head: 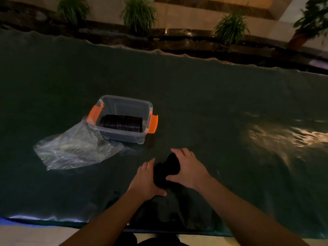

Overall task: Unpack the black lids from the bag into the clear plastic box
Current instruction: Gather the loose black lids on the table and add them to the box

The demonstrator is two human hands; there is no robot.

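On a dark table (pixel 213 121), the left hand (pixel 146 178) and right hand (pixel 188 168) curl around a stack of black lids (pixel 166 170). More lids (pixel 121 123) lie in the clear box (pixel 124 103), beside a flat plastic bag (pixel 74 150).

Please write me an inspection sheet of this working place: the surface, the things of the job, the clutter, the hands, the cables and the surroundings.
Surface: dark table under a wrinkled shiny cover.
Job's things: clear plastic box with orange latches, open, holding a row of black lids on edge; more loose lids on the table between the hands; clear bag lying flat beside the box, looks emptied.
Clutter: nothing seen.
Hands: left hand and right hand curl around the loose lids from both sides.
Cables: nothing seen.
Surroundings: dim light; potted plants on a ledge behind the table.
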